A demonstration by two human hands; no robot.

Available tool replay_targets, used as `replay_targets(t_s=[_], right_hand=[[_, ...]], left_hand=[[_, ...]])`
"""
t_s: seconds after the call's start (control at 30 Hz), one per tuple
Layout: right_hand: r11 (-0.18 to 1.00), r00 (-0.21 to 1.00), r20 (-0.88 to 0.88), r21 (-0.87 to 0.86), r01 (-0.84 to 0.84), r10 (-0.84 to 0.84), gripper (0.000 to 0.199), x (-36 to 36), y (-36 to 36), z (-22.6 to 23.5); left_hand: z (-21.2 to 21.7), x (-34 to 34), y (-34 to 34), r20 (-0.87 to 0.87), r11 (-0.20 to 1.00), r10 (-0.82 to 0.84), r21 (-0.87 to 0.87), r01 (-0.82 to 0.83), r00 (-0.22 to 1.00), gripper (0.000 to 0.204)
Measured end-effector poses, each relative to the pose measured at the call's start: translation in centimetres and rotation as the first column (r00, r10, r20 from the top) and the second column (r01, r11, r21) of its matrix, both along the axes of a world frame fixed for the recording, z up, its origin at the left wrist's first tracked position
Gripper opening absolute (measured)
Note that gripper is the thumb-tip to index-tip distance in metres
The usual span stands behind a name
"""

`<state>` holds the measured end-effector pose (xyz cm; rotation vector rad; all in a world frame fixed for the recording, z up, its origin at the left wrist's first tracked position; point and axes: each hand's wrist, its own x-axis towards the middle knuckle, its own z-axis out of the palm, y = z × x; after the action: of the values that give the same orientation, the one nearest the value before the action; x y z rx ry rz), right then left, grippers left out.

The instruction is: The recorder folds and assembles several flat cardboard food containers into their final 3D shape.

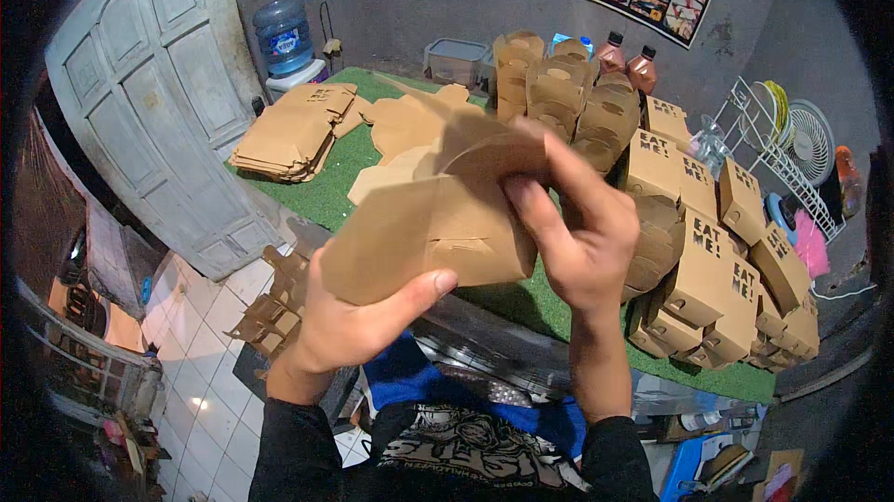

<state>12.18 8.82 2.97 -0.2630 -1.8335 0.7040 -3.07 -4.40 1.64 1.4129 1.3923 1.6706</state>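
A brown cardboard food box [410, 232], partly folded, is held up in front of me above the green table top. My left hand [358, 316] grips its lower left side, the thumb lying flat along the front panel near a small slit. At the box's upper right, my right hand [587, 213] pinches a curved flap [494, 153] between thumb and fingers. Behind the box lie flat, unfolded cardboard blanks [410, 125]. The inside of the box and my left fingertips are hidden behind the card.
A stack of flat cardboard boxes [293, 134] lies at the table's far left. Folded closed boxes [703, 278] are piled on the right, with nested open boxes [559, 83] at the back. A dish rack [773, 157] and fan [808, 143] stand far right. Green matting [321, 199] covers the table.
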Motion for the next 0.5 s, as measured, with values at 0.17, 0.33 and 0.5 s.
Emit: replay_targets(t_s=[0.17, 0.33, 0.5], right_hand=[[0.907, 0.999, 0.019, 0.42, -0.033, 0.028, 0.036, 0.6, 0.9, -0.2], [0.801, 0.997, 0.065, 0.598, 0.002, -0.051, 0.039, 1.0, 1.0, 0.8], [0.816, 0.992, 0.11, 0.578, -0.009, -0.068, 0.041, 1.5, 0.7, 1.1]], left_hand=[[-0.1, -0.4, 0.3, -0.018, 0.998, -0.032, 0.049, 0.033, 0.999, 0.064], [-0.3, -0.4, 0.2, -0.113, 0.991, -0.072, 0.102, 0.084, 0.991, 0.068], [-0.1, -0.3, 0.5, -0.134, 0.992, -0.093, 0.078, 0.104, 0.987, 0.068]])
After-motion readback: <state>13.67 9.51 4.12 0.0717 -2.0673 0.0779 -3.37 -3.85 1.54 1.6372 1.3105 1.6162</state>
